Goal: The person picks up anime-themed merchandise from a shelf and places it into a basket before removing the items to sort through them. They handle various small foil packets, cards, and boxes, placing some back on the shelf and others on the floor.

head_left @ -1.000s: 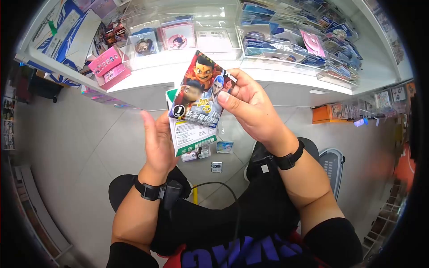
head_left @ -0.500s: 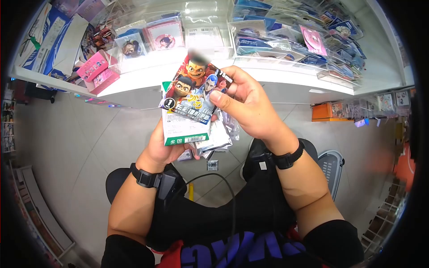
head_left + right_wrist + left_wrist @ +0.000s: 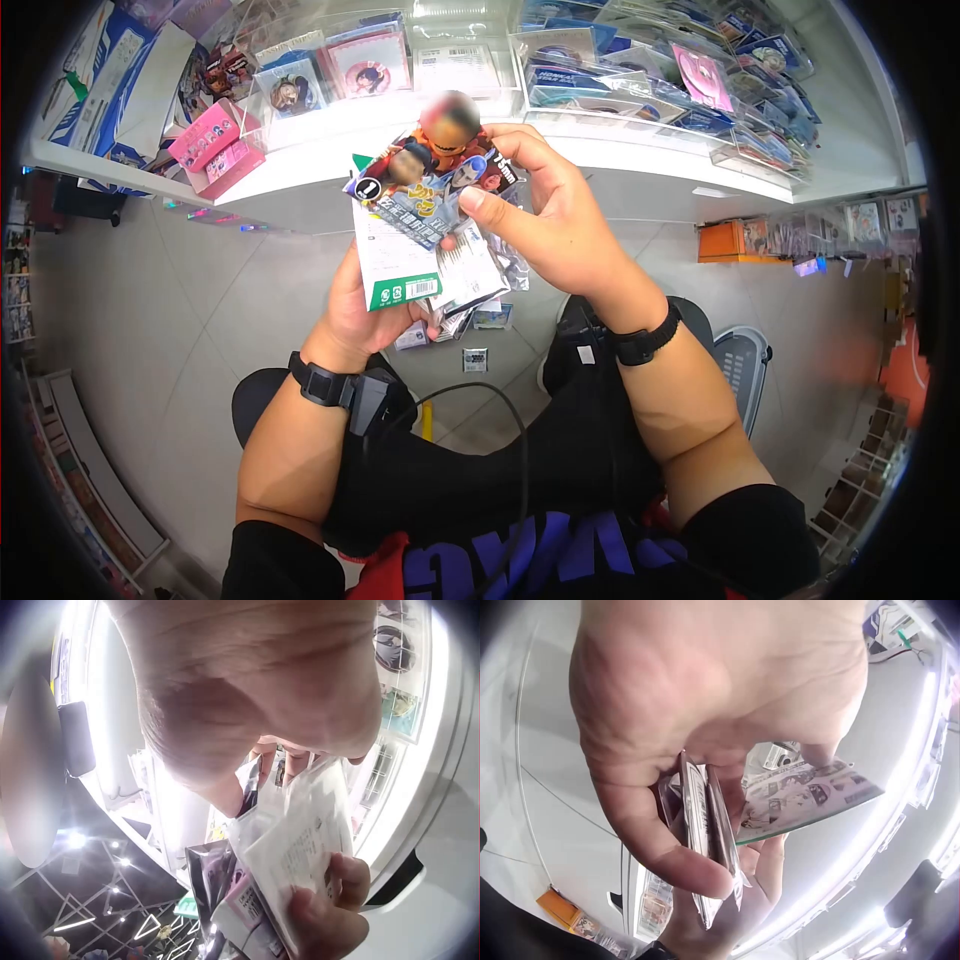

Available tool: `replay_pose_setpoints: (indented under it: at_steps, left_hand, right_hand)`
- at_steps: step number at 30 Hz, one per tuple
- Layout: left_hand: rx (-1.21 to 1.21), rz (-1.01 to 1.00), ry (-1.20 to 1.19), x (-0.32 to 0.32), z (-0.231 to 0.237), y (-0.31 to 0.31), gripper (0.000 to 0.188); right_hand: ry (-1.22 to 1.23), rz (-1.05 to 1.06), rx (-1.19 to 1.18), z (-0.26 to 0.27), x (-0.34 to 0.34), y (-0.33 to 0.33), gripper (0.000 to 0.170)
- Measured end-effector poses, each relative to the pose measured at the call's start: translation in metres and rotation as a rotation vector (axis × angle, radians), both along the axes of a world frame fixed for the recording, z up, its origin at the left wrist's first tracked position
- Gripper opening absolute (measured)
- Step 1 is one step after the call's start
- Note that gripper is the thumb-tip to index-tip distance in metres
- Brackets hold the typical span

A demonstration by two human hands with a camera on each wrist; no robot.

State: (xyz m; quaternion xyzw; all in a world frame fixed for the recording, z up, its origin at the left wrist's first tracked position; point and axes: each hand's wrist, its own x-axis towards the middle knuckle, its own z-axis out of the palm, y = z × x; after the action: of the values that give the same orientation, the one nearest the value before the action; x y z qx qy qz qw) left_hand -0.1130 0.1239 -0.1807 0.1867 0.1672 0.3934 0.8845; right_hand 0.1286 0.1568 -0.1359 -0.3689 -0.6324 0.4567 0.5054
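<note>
In the head view, a colourful pouch with cartoon figures [image 3: 422, 200], marked 75mm, is pinched between thumb and fingers of my right hand [image 3: 560, 235]. Beneath it my left hand [image 3: 352, 318] holds a white card with a green edge [image 3: 395, 272]. Several silver packets [image 3: 468, 272] stick out to the right of that card. The left wrist view shows the left hand's fingers curled round a few thin packets [image 3: 697, 825] seen edge-on, with the printed card [image 3: 806, 796] beside them. A whitish packet [image 3: 289, 851] is in the left fingers below my right hand [image 3: 262, 697] in the right wrist view.
A white shelf [image 3: 640, 160] runs across the front, bearing clear trays of packaged goods [image 3: 590, 75] and a pink box [image 3: 215, 150]. On the floor between the feet lie a small silver packet [image 3: 475, 360] and a blue-green card [image 3: 493, 317]. A black cable [image 3: 522, 440] crosses the lap.
Both hands and what they hold have shifted up and left in the head view. Silver packets hidden at first now show beside the card. The pouch has tilted, and the left thumb is now behind the card.
</note>
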Motion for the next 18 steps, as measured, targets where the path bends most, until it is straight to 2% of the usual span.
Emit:
replay_pose_setpoints:
  at_steps: [2, 3, 5, 9, 10, 13, 18]
  left_hand:
    - [0.021, 0.030, 0.021, -0.002, 0.004, -0.002, 0.065]
    - [0.011, 0.002, 0.152, -0.007, 0.001, -0.002, 0.060]
    - [0.145, 0.003, 0.142, -0.010, -0.004, 0.004, 0.056]
    - [0.192, 0.136, 0.424, -0.008, 0.025, 0.003, 0.046]
    - [0.270, 0.181, 0.480, -0.007, 0.028, 0.002, 0.043]
    - [0.348, 0.262, 0.644, -0.008, 0.027, -0.001, 0.043]
    - [0.415, 0.370, 0.773, -0.005, 0.028, -0.004, 0.050]
  right_hand:
    - [0.085, 0.035, -0.097, 0.006, -0.003, -0.003, 0.030]
    - [0.155, 0.061, -0.171, 0.010, -0.003, -0.006, 0.030]
    - [0.292, 0.055, -0.230, 0.015, -0.004, -0.009, 0.029]
    - [0.517, 0.054, -0.272, 0.017, 0.003, -0.006, 0.028]
    - [0.594, 0.081, -0.246, 0.017, 0.003, -0.006, 0.027]
    - [0.573, 0.092, -0.259, 0.017, 0.006, -0.005, 0.029]
    - [0.421, 0.071, -0.275, 0.014, 0.001, -0.009, 0.033]
